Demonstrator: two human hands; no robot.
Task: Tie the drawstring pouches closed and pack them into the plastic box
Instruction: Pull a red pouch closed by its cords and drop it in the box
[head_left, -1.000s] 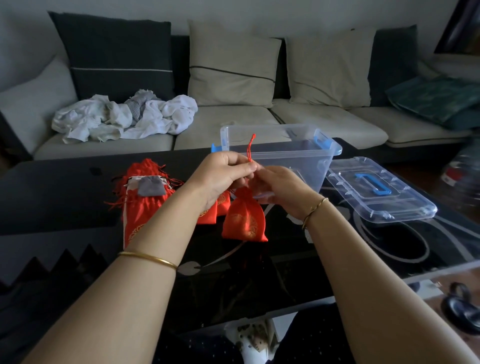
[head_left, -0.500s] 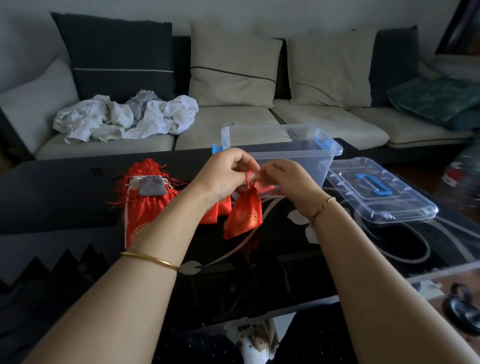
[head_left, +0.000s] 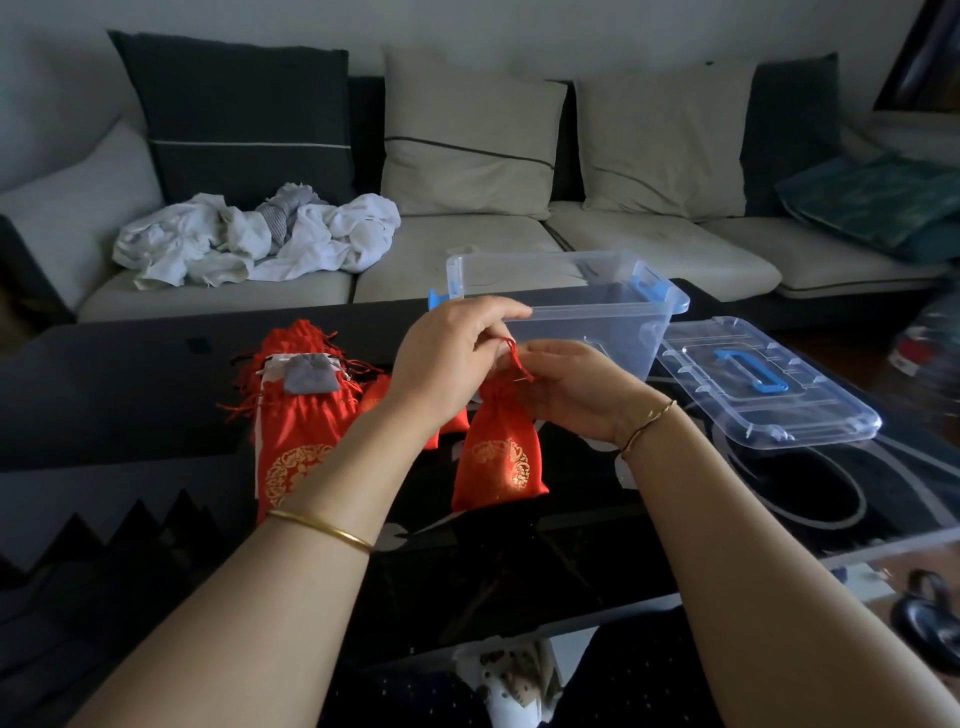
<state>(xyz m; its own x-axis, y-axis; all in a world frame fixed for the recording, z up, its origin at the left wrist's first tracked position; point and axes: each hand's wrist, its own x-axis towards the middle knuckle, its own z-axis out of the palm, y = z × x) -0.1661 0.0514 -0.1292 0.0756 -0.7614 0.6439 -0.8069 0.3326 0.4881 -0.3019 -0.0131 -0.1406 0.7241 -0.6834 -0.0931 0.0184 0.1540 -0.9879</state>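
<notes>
Readable text: we find none anywhere in this view.
Held pouch (head_left: 498, 457): a round gold emblem is printed on its red front. It looks to us like an ornament, and we can make out no character in it.
Flat pouch (head_left: 296, 436) on the table (head_left: 519, 561): it carries the same kind of round gold emblem, too small and dim for us to read.
Numbers, brands: we can read none.

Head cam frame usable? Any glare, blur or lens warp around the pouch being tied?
Head view: dim, flat light, yet the red pouch, left hand and right hand read sharp. Head view: the glossy black table mirrors pale shapes, without harsh glare. Head view: the sofa bows from the wide lens; the right edge is smeared.
</notes>
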